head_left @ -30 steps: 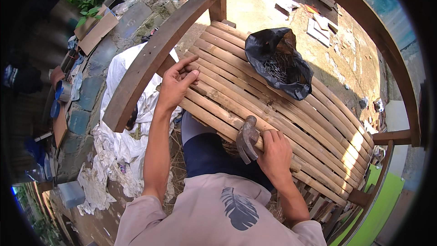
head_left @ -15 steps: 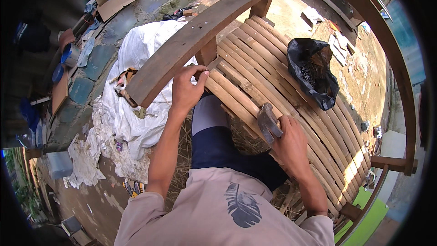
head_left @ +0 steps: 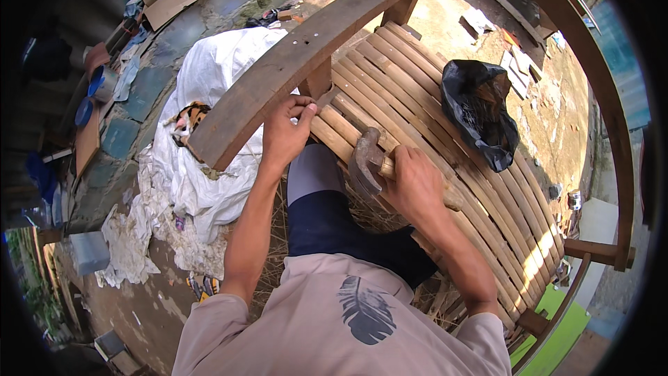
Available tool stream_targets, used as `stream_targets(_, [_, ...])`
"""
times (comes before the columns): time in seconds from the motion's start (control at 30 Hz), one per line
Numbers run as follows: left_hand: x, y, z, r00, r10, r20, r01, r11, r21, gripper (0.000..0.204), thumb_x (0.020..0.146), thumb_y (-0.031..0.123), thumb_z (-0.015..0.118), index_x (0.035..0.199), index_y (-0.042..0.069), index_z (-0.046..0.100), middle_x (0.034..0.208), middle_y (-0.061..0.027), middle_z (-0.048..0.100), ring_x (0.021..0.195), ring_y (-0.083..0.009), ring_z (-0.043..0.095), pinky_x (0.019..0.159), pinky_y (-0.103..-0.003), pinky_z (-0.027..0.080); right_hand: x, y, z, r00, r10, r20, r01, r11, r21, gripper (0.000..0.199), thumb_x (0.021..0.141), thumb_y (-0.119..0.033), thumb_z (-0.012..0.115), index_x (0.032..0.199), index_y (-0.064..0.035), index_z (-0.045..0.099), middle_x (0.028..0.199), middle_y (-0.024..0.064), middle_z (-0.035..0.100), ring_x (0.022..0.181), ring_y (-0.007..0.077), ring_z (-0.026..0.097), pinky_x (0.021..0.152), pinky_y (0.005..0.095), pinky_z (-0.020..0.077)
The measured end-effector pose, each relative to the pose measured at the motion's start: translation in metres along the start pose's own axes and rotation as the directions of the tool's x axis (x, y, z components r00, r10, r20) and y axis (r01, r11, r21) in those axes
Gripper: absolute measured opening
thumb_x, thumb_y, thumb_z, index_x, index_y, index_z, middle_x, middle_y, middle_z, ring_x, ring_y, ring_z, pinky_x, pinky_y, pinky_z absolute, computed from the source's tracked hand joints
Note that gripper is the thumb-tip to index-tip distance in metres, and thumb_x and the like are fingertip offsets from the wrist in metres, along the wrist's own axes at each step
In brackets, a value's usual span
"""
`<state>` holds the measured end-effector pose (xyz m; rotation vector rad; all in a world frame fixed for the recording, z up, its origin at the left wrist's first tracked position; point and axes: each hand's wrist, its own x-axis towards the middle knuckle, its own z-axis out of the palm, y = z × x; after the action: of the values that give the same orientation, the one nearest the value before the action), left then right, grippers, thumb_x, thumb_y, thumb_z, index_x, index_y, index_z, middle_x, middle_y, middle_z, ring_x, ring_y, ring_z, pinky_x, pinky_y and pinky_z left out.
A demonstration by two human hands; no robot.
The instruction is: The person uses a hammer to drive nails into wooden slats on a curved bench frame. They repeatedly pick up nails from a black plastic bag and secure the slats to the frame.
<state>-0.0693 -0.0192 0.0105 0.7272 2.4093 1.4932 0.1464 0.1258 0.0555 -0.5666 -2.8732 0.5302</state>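
Note:
My right hand [head_left: 415, 179] is wrapped round the wooden handle of a claw hammer [head_left: 364, 160], its rusty steel head held over the near bamboo slats. Thumb and fingers of my left hand [head_left: 285, 134] are pinched together at the left end of the nearest bamboo slat [head_left: 332, 136]; whatever sits between them is too small to make out. The slats run side by side as the seat of a wooden bench. Just beyond my left hand rises a dark, curved wooden armrest [head_left: 299, 52] on a short post.
An open black plastic bag [head_left: 480, 111] rests on the slats at the right. A second curved armrest [head_left: 604, 76] arches along the far right. White sacking [head_left: 223, 69] lies left of the bench, beside a stone wall [head_left: 129, 136]. Wood scraps [head_left: 518, 73] litter the ground behind.
My right hand has brought the hammer up and left, closer to my left hand, and the hammer has turned so its handle shows. My left hand stays at the slat's end.

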Motion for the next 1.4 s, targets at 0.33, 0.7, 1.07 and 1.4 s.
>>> stream_targets(0.33, [-0.004, 0.009, 0.001, 0.978, 0.21, -0.008, -0.21, 0.977, 0.046, 0.019, 0.09, 0.019, 0.074, 0.101, 0.004, 0.078, 0.098, -0.0149, 0.076, 0.093, -0.025, 0.071, 0.088, -0.036, 0.052, -0.003, -0.003, 0.004, 1.0, 0.018, 0.002, -0.018, 1.0, 0.007, 0.041, 0.078, -0.026, 0.082, 0.098, -0.0009, 0.057, 0.095, 0.0152, 0.064, 0.095, 0.0359, 0.064, 0.074, 0.0483, 0.0535])
stream_targets(0.7, [-0.002, -0.005, 0.017, 0.951, 0.3, -0.075, -0.287, 0.947, 0.142, 0.014, 0.086, 0.014, 0.076, 0.096, 0.005, 0.08, 0.099, -0.0114, 0.075, 0.101, -0.0274, 0.065, 0.095, -0.04, 0.048, -0.002, 0.004, 0.007, 0.999, -0.011, -0.034, 0.013, 0.999, 0.048, 0.042, 0.079, -0.028, 0.082, 0.097, -0.0005, 0.056, 0.095, 0.016, 0.063, 0.091, 0.037, 0.065, 0.072, 0.0494, 0.0529])
stream_targets(1.07, [-0.006, -0.007, 0.022, 0.954, 0.279, -0.114, -0.258, 0.952, 0.167, 0.014, 0.086, 0.016, 0.077, 0.095, 0.006, 0.08, 0.099, -0.0082, 0.076, 0.101, -0.0258, 0.062, 0.096, -0.039, 0.047, -0.004, 0.003, 0.009, 0.999, -0.016, -0.044, 0.017, 0.999, 0.036, 0.041, 0.079, -0.029, 0.082, 0.096, -0.0017, 0.056, 0.093, 0.0144, 0.062, 0.092, 0.035, 0.065, 0.07, 0.0474, 0.054])
stream_targets(1.4, [-0.02, 0.051, 0.042, 0.924, 0.372, -0.09, -0.309, 0.864, 0.397, 0.013, 0.089, 0.022, 0.074, 0.096, 0.012, 0.078, 0.101, -0.0025, 0.074, 0.109, -0.0255, 0.061, 0.105, -0.047, 0.036, -0.011, 0.006, 0.01, 0.999, -0.007, -0.047, 0.007, 1.0, 0.01, 0.032, 0.082, -0.024, 0.076, 0.097, -0.0034, 0.056, 0.094, 0.0119, 0.063, 0.092, 0.0314, 0.066, 0.074, 0.0439, 0.0544])
